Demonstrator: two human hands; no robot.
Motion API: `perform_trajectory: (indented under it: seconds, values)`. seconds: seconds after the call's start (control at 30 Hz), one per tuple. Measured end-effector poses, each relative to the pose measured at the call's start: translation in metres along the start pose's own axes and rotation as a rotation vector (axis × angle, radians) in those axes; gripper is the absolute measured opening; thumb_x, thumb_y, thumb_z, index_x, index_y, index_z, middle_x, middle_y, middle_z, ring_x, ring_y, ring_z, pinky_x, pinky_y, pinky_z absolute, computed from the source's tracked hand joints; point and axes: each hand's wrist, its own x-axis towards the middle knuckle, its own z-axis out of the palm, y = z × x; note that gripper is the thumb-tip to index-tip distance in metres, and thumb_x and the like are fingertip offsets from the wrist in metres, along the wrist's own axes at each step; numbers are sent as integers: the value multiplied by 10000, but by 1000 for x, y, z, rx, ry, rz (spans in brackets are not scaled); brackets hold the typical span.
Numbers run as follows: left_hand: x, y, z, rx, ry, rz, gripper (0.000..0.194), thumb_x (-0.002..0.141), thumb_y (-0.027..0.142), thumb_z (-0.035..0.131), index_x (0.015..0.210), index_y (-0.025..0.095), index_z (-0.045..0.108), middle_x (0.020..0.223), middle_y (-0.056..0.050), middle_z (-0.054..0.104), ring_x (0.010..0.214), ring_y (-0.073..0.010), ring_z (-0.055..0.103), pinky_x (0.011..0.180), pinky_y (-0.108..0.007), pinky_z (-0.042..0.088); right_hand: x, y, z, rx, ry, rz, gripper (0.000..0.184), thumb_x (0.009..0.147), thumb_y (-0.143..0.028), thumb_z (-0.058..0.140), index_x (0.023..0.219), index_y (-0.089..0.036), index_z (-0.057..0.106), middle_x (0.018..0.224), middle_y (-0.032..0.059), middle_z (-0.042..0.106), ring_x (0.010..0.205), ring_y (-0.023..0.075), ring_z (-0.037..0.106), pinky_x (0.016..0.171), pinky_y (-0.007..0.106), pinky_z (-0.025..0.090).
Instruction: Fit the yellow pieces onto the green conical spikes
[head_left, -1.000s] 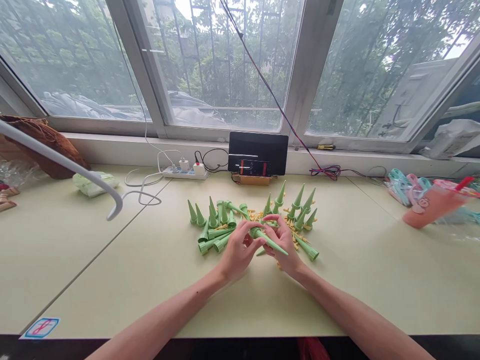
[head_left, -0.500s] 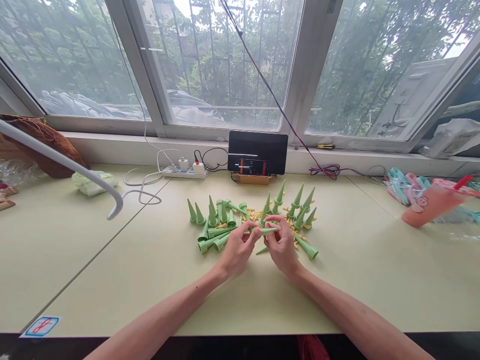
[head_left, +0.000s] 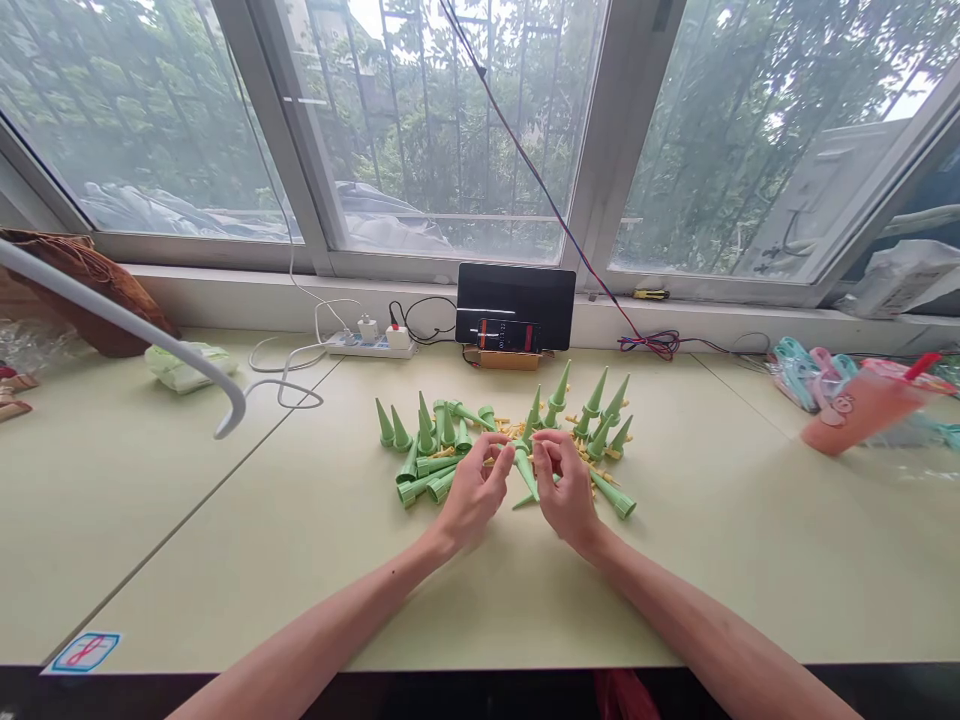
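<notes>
My left hand (head_left: 475, 492) pinches the wide end of a green plant watering spike (head_left: 526, 476), whose tip points down toward me. Close beside it, my right hand (head_left: 568, 497) has its thumb and fingers pressed together near the spike's wide end; whatever is between them is too small to make out. Upright green spikes (head_left: 592, 397) with yellow side pieces stand beyond my right hand. On the left, more green spikes (head_left: 417, 488) lie loose, with several upright ones behind. Small yellow valve pieces (head_left: 604, 477) are scattered among them, partly hidden by my hands.
A black tablet (head_left: 516, 295) leans behind a phone (head_left: 504, 335) at the back. A power strip (head_left: 373, 345) with cables sits left of them. A tilted pink drink cup (head_left: 855, 405) is at the right. A white curved arm (head_left: 150, 320) juts in from the left.
The held spike has swung from lying sideways, tip to the right, to pointing down toward me. My right hand's fingers have come off its tip side and closed near its wide end.
</notes>
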Motion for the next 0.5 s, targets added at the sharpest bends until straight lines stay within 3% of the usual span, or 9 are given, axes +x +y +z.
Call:
perform_trajectory:
  seconds: [0.27, 0.5]
  values:
    - [-2, 3, 2, 6, -16, -3, 360, 923, 551, 536, 971, 197, 486, 676, 71, 471, 403, -47, 414, 378, -180, 306, 2, 4, -1, -77, 54, -50, 155, 999, -366, 455, 1007, -232, 532, 667, -21, 517, 554, 139, 446, 558, 262, 373]
    - [-2, 0, 1, 0, -41, 8, 350, 923, 541, 539, 913, 197, 476, 713, 62, 488, 405, -41, 420, 379, -181, 323, 1, 5, -1, -41, 12, -44, 143, 996, -360, 464, 1021, -238, 534, 611, -55, 420, 516, 134, 386, 540, 254, 338]
